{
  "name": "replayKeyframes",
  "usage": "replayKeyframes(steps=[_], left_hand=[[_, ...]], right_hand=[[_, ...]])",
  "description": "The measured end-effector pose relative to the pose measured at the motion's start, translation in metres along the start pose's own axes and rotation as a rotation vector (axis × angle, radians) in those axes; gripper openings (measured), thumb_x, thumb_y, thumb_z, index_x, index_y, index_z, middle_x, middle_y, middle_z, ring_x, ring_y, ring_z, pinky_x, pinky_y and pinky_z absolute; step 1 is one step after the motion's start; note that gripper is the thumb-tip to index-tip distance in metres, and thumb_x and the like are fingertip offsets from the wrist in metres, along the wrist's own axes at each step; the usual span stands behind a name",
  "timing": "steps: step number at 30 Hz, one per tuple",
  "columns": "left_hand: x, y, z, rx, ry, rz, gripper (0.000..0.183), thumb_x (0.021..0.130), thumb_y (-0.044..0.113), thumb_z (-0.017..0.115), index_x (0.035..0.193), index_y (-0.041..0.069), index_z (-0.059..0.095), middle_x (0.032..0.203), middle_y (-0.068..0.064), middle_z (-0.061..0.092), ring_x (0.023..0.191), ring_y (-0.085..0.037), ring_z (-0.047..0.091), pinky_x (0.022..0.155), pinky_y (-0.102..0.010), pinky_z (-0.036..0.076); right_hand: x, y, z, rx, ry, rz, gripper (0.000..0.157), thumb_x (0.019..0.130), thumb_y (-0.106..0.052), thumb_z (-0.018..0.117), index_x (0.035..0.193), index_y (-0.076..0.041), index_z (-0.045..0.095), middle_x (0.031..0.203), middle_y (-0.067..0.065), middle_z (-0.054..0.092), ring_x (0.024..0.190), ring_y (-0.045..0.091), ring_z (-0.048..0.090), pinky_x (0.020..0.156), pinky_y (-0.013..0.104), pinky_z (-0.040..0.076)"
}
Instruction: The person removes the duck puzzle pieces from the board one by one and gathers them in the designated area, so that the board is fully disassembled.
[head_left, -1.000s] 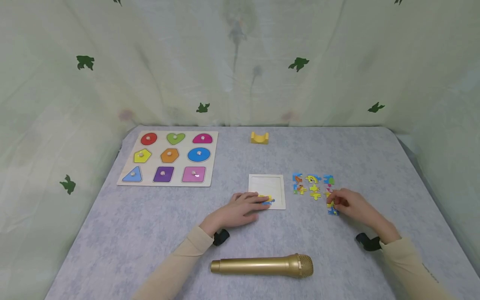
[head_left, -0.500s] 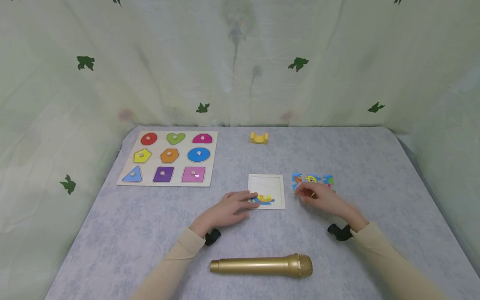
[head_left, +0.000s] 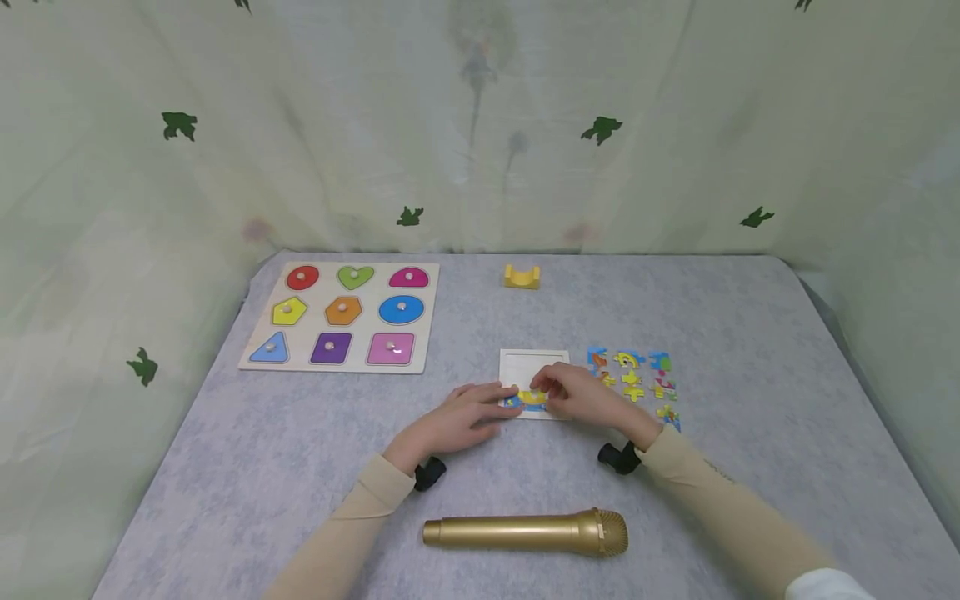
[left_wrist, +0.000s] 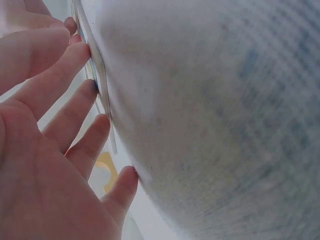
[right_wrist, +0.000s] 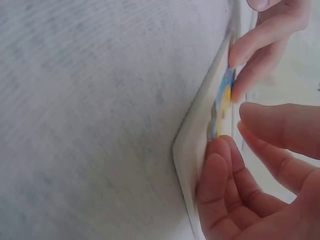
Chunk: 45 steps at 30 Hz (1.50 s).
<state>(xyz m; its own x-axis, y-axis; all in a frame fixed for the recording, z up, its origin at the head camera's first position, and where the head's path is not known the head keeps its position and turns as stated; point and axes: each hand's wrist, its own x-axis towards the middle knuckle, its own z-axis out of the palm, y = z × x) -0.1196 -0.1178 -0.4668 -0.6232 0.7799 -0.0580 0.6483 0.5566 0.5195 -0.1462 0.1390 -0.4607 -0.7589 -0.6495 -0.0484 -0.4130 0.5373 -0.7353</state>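
My left hand (head_left: 457,423) lies with fairly straight, spread fingers on the lower left of a small white puzzle frame (head_left: 523,357). Joined blue-and-yellow jigsaw pieces (head_left: 532,398) fill part of the frame's bottom row, next to those fingertips. Over the frame's lower right is my right hand (head_left: 588,397), its fingers bent and the thumb close to the index finger. In the right wrist view its lower fingers (right_wrist: 215,172) touch the frame near the end of the joined pieces. Whether the thumb and index finger pinch a piece cannot be made out.
Several loose jigsaw pieces (head_left: 632,379) lie right of the frame, partly behind the right forearm. A gold microphone (head_left: 517,533) lies in front. A peg shape board (head_left: 358,329) is at back left, and a yellow notched block (head_left: 522,277) stands behind the frame.
My right hand has moved left from the loose pieces to the puzzle frame. My left hand has shifted slightly left, uncovering more of the joined pieces.
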Motion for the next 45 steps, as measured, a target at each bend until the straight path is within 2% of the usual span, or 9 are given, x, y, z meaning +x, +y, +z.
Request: replayKeyframes(steps=[6, 10, 18, 25, 29, 35, 40, 45], left_hand=[[0.0, 0.002, -0.001, -0.003, 0.002, -0.006, 0.039, 0.096, 0.018, 0.057, 0.135, 0.014, 0.057, 0.149, -0.004, 0.039, 0.138, -0.025, 0.03, 0.107, -0.051, 0.023], [0.001, 0.003, -0.001, -0.011, 0.002, -0.008, 0.038, 0.096, 0.018, 0.057, 0.135, 0.014, 0.057, 0.149, -0.004, 0.039, 0.138, -0.025, 0.03, 0.108, -0.051, 0.023], [0.002, 0.002, -0.002, -0.029, -0.003, -0.016, 0.039, 0.096, 0.017, 0.057, 0.135, 0.014, 0.057, 0.149, -0.004, 0.039, 0.138, -0.025, 0.029, 0.108, -0.051, 0.021], [0.003, 0.001, -0.001, -0.027, -0.009, -0.025, 0.04, 0.096, 0.017, 0.057, 0.137, 0.015, 0.055, 0.149, -0.002, 0.039, 0.139, -0.024, 0.028, 0.109, -0.049, 0.021], [0.003, 0.001, -0.001, -0.041, -0.012, -0.031, 0.04, 0.097, 0.017, 0.056, 0.137, 0.016, 0.055, 0.149, -0.002, 0.039, 0.139, -0.025, 0.027, 0.109, -0.05, 0.02], [0.002, 0.001, 0.0, -0.045, -0.004, -0.022, 0.04, 0.097, 0.016, 0.056, 0.137, 0.014, 0.055, 0.149, -0.004, 0.039, 0.139, -0.026, 0.027, 0.109, -0.049, 0.02], [0.001, 0.003, 0.0, -0.057, 0.005, -0.013, 0.04, 0.096, 0.014, 0.056, 0.136, 0.012, 0.055, 0.148, -0.005, 0.04, 0.139, -0.028, 0.028, 0.108, -0.051, 0.02], [0.0, 0.003, 0.0, -0.065, 0.006, -0.016, 0.04, 0.096, 0.014, 0.055, 0.136, 0.012, 0.055, 0.148, -0.005, 0.04, 0.139, -0.028, 0.027, 0.108, -0.051, 0.02]], right_hand=[[0.002, -0.001, 0.002, 0.024, 0.031, -0.018, 0.024, 0.082, 0.004, 0.06, 0.105, -0.004, 0.063, 0.089, 0.004, 0.057, 0.079, 0.016, 0.051, 0.071, 0.031, 0.046], [0.002, 0.0, 0.003, 0.013, 0.027, -0.036, 0.026, 0.083, 0.005, 0.058, 0.105, -0.009, 0.064, 0.093, 0.005, 0.055, 0.079, 0.015, 0.051, 0.071, 0.031, 0.046], [0.004, 0.004, 0.001, 0.111, -0.027, -0.06, 0.025, 0.086, 0.01, 0.054, 0.1, -0.006, 0.067, 0.098, 0.004, 0.066, 0.075, 0.013, 0.053, 0.069, 0.029, 0.047], [-0.002, 0.011, -0.012, 0.119, 0.037, -0.039, 0.023, 0.086, 0.009, 0.055, 0.099, -0.007, 0.064, 0.099, 0.001, 0.065, 0.088, 0.018, 0.057, 0.077, 0.033, 0.048], [-0.016, 0.019, -0.028, 0.118, 0.082, 0.011, 0.022, 0.086, 0.006, 0.059, 0.102, -0.008, 0.062, 0.095, 0.001, 0.064, 0.085, 0.019, 0.057, 0.073, 0.032, 0.048], [-0.052, 0.04, -0.046, 0.141, 0.12, 0.084, 0.019, 0.087, 0.004, 0.061, 0.104, -0.005, 0.062, 0.095, 0.004, 0.064, 0.084, 0.018, 0.058, 0.069, 0.028, 0.047], [-0.081, 0.049, -0.054, 0.127, 0.13, 0.12, 0.016, 0.088, 0.001, 0.063, 0.103, 0.0, 0.064, 0.096, 0.006, 0.065, 0.086, 0.016, 0.059, 0.07, 0.027, 0.048], [-0.099, 0.053, -0.055, 0.121, 0.127, 0.141, 0.013, 0.088, 0.002, 0.064, 0.101, 0.0, 0.064, 0.095, 0.006, 0.064, 0.082, 0.013, 0.057, 0.069, 0.025, 0.048]])
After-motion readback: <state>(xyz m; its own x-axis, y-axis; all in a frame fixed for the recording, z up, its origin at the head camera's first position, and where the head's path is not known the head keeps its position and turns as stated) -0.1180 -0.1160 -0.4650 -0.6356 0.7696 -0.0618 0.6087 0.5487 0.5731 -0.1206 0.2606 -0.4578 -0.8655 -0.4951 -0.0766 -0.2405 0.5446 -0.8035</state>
